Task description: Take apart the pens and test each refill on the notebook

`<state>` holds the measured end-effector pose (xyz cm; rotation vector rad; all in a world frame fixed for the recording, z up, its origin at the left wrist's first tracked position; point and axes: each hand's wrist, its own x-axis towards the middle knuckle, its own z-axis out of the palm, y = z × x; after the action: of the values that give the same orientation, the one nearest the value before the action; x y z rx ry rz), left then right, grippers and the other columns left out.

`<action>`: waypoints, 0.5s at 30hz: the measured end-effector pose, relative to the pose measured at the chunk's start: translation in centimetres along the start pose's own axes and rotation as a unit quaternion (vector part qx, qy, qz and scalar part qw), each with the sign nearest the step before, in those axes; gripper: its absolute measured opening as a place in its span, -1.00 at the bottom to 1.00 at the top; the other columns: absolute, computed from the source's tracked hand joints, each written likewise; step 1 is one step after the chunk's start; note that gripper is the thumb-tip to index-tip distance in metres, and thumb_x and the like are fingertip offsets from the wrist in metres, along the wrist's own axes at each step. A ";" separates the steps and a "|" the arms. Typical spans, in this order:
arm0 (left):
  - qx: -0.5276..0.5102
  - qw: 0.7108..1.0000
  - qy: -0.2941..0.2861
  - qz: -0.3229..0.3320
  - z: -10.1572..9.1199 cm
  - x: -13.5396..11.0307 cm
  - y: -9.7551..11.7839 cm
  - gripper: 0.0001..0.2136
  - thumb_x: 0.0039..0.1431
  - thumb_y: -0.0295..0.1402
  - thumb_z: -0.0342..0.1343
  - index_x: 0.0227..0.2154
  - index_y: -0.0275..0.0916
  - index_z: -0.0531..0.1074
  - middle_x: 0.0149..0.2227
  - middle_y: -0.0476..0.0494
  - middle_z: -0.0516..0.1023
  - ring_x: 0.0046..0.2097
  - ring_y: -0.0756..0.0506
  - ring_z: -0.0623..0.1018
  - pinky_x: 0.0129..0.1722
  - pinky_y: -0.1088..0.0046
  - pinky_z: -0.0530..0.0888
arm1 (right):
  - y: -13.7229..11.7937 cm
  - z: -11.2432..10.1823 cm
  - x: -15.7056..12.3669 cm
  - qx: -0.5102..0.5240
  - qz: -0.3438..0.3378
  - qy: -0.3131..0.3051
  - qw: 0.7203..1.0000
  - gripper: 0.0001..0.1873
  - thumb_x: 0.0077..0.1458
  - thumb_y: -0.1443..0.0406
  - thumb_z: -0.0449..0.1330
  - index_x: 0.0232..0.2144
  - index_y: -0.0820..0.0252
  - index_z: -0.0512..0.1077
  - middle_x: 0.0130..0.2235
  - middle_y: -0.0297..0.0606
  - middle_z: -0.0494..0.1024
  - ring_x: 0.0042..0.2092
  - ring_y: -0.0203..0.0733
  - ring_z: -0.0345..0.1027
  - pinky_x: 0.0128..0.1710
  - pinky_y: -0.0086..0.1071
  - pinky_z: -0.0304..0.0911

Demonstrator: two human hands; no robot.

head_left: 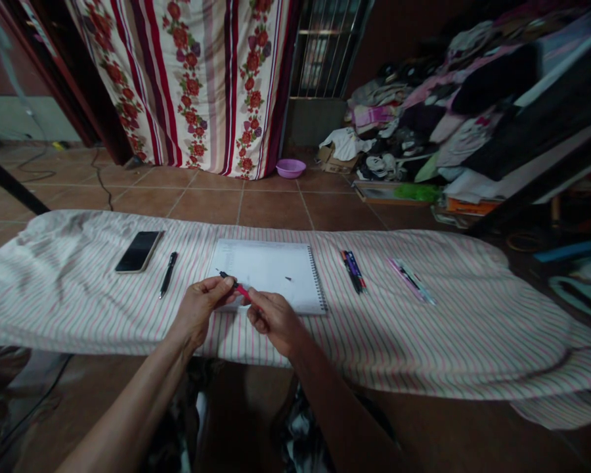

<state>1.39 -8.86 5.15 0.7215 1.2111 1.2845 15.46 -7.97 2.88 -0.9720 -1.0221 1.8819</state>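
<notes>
Both my hands hold a red and black pen (pixel 241 290) above the near edge of a spiral notebook (pixel 270 263). My left hand (pixel 207 299) pinches its black front part, with the thin tip pointing up and left. My right hand (pixel 274 320) is closed on the red end. A small dark pointed piece (pixel 288 278) lies on the white page, right of the pen. To the left, a black pen (pixel 168 274) rests on the striped cloth. Further left is a phone (pixel 139 251) with a dark screen.
The striped cloth (pixel 423 355) covers the low surface. Several pens (pixel 354 270) lie right of the notebook, with lighter pens (pixel 412 280) beyond. A pink basin (pixel 290 168) stands on the tiled floor near a floral curtain (pixel 217 85). Clothes (pixel 423 118) are piled at the back right.
</notes>
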 end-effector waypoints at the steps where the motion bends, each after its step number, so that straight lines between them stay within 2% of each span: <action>1: -0.003 1.000 0.011 0.001 0.0 0.1 0.0 -0.74 -0.26 -0.26 0.34 -0.53 -0.36 0.50 -0.51 -0.02 0.51 -0.46 0.07 0.47 -0.33 0.56 0.41 | 0.1 0.2 0.0 -0.008 -0.016 0.005 1.000 -0.57 -0.10 -0.02 0.17 -0.50 0.27 0.38 -0.70 -0.44 0.31 -0.70 -0.48 0.00 -0.69 -0.50 -0.18; 6: -0.020 0.998 0.061 0.006 0.2 0.5 0.1 -0.71 -0.36 -0.27 0.37 -0.57 -0.37 0.48 -0.54 -0.02 0.51 -0.48 0.07 0.45 -0.36 0.56 0.40 | 0.6 1.0 0.3 -0.019 -0.122 0.035 0.992 -0.68 -0.11 0.09 0.24 -0.40 0.21 0.34 -0.54 -0.42 0.38 -0.60 -0.46 0.03 -0.63 -0.50 -0.12; 11: -0.029 0.998 0.046 0.002 0.6 0.3 0.0 -0.72 -0.32 -0.27 0.36 -0.54 -0.36 0.49 -0.52 -0.03 0.52 -0.46 0.06 0.46 -0.33 0.54 0.40 | 0.6 0.9 0.5 -0.010 -0.143 0.071 0.987 -0.75 -0.16 0.19 0.28 -0.46 0.19 0.33 -0.52 -0.43 0.34 -0.54 -0.43 0.06 -0.60 -0.49 -0.09; 15: -0.024 0.999 0.026 0.008 0.6 0.2 0.1 -0.74 -0.23 -0.27 0.32 -0.49 -0.35 0.51 -0.47 -0.07 0.54 -0.40 0.03 0.48 -0.28 0.52 0.40 | 0.6 0.6 0.4 -0.039 -0.145 0.069 0.986 -0.78 -0.14 0.19 0.26 -0.47 0.20 0.35 -0.53 -0.42 0.35 -0.53 -0.41 0.11 -0.56 -0.48 -0.01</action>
<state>1.90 -8.55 5.31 0.6671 1.2145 1.3475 14.59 -8.03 2.54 -0.9289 -1.0961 1.5271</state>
